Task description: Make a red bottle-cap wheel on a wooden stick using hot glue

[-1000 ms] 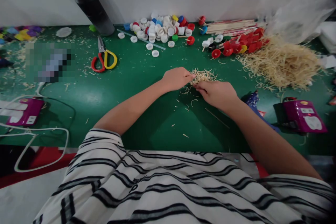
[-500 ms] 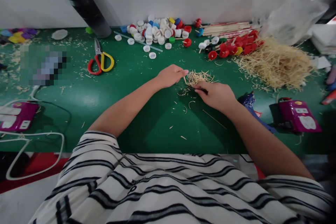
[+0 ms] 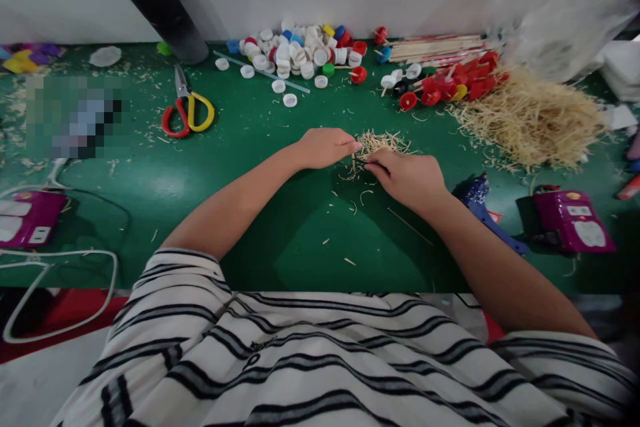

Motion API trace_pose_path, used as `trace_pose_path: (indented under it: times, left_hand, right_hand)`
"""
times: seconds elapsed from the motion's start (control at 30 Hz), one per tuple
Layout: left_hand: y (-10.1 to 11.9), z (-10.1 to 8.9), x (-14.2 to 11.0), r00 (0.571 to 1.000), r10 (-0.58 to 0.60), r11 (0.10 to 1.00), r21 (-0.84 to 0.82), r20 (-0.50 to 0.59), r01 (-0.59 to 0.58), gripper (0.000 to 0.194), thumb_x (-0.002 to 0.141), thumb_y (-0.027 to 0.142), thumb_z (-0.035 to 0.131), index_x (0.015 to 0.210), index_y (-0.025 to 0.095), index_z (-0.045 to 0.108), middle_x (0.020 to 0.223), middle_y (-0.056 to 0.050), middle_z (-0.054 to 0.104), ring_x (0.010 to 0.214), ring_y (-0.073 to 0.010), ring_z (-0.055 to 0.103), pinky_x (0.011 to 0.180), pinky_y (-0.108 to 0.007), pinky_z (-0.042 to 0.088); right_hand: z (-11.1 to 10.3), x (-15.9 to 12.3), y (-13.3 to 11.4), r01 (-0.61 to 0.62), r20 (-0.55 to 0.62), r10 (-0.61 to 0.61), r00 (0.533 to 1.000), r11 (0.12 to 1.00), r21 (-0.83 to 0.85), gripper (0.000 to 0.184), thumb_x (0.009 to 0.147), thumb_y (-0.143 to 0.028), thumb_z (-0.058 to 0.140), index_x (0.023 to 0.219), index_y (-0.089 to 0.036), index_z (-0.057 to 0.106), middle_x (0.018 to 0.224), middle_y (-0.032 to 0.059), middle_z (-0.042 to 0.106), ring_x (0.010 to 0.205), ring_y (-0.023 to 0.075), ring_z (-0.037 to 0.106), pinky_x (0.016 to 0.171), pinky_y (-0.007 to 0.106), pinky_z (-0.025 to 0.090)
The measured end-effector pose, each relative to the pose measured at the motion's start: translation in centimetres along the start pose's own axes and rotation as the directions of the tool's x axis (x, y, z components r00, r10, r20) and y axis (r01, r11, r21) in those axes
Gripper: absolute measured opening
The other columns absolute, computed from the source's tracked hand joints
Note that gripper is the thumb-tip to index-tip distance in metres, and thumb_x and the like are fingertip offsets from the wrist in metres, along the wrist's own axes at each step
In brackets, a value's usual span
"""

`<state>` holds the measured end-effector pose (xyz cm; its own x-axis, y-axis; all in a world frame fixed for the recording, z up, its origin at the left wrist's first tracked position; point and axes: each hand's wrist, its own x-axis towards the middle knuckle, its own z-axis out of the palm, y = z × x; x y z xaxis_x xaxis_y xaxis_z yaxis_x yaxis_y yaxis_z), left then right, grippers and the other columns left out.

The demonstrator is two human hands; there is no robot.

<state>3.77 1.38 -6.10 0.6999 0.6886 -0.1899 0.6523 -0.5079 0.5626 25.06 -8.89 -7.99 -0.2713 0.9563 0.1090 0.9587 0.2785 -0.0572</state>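
Over the green table, my left hand (image 3: pixel 327 148) is closed, pinching a short thin wooden stick (image 3: pixel 353 159) that points down from its fingertips. Just to the right, my right hand (image 3: pixel 413 179) is wrapped round a small dark knife (image 3: pixel 360 161), mostly covered by the fingers. The blade lies against or very near the stick; I cannot tell whether they touch. A small heap of pale wood shavings (image 3: pixel 383 141) sits right behind the fingertips, and loose slivers lie in front of them.
Bottle caps (image 3: pixel 295 57) are piled at the back, with red caps on sticks (image 3: pixel 445 87) and a large shavings heap (image 3: pixel 535 120) further right. Scissors (image 3: pixel 187 107) and a black bottle (image 3: pixel 155 7) stand left. A blue glue gun (image 3: pixel 487 213) and purple power socket (image 3: pixel 575 220) are right.
My right hand has shifted slightly up and left, bringing the knife closer to my left fingertips. My left hand stays nearly in place, and the view has tilted a little.
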Motion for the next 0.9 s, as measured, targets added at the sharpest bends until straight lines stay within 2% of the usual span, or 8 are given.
trace_pose_path:
  times: [0.27, 0.53, 0.73, 0.83, 0.9]
  left_hand:
    - [0.6, 0.3, 0.1, 0.996, -0.080, 0.996, 0.047, -0.033, 0.082, 0.048, 0.105, 0.044, 0.044, 0.063, 0.021, 0.036, 0.060, 0.000, 0.044, 0.058, -0.0157, 0.040, 0.062, -0.035, 0.021]
    - [0.4, 0.7, 0.0, 0.997, -0.054, 0.998, 0.042, -0.052, 0.056, 0.048, 0.104, 0.045, 0.044, 0.063, 0.021, 0.035, 0.060, 0.000, 0.043, 0.056, -0.0153, 0.039, 0.061, -0.035, 0.021]
    - [0.2, 0.9, -0.1, 0.997, -0.036, 0.999, 0.028, -0.065, 0.038, 0.049, 0.105, 0.047, 0.042, 0.063, 0.022, 0.034, 0.060, 0.000, 0.043, 0.058, -0.0155, 0.040, 0.061, -0.034, 0.022]
    - [0.3, 0.7, -0.1, 0.996, -0.028, 0.998, -0.051, -0.085, 0.024, 0.048, 0.105, 0.044, 0.042, 0.064, 0.022, 0.032, 0.059, 0.001, 0.038, 0.057, -0.0149, 0.037, 0.060, -0.035, 0.021]
    - [0.5, 0.7, -0.1, 0.992, -0.027, 0.997, -0.078, -0.122, 0.018, 0.048, 0.105, 0.044, 0.043, 0.064, 0.022, 0.031, 0.059, 0.001, 0.035, 0.056, -0.0148, 0.035, 0.060, -0.035, 0.021]
  right_hand:
    - [-1.0, 0.1, -1.6, 0.062, 0.101, -0.048, 0.994, 0.989, -0.135, 0.046, 0.111, -0.038, 0.032, 0.122, -0.023, 0.074, 0.107, 0.0099, 0.082, 0.077, 0.0234, 0.069, 0.057, 0.035, 0.020]
    - [-1.3, -0.6, -2.2, 0.068, 0.147, -0.039, 0.988, 0.978, -0.197, 0.044, 0.111, -0.035, 0.032, 0.124, -0.021, 0.072, 0.100, 0.0099, 0.081, 0.069, 0.0236, 0.067, 0.055, 0.036, 0.018]
    - [-1.0, -0.6, -2.2, -0.009, 0.144, 0.032, 0.989, 0.988, -0.157, 0.045, 0.112, -0.039, 0.031, 0.119, -0.021, 0.072, 0.103, 0.0100, 0.081, 0.075, 0.0244, 0.070, 0.056, 0.034, 0.020]
    - [-1.3, -0.4, -2.2, -0.065, 0.125, 0.078, 0.989, 0.992, -0.104, 0.044, 0.111, -0.041, 0.033, 0.130, -0.022, 0.067, 0.108, 0.0111, 0.081, 0.079, 0.0245, 0.071, 0.058, 0.032, 0.022]
    - [-1.6, -0.2, -2.3, -0.106, 0.124, 0.112, 0.986, 0.993, -0.056, 0.044, 0.110, -0.039, 0.034, 0.142, -0.022, 0.059, 0.104, 0.0113, 0.081, 0.078, 0.0242, 0.071, 0.058, 0.031, 0.021]
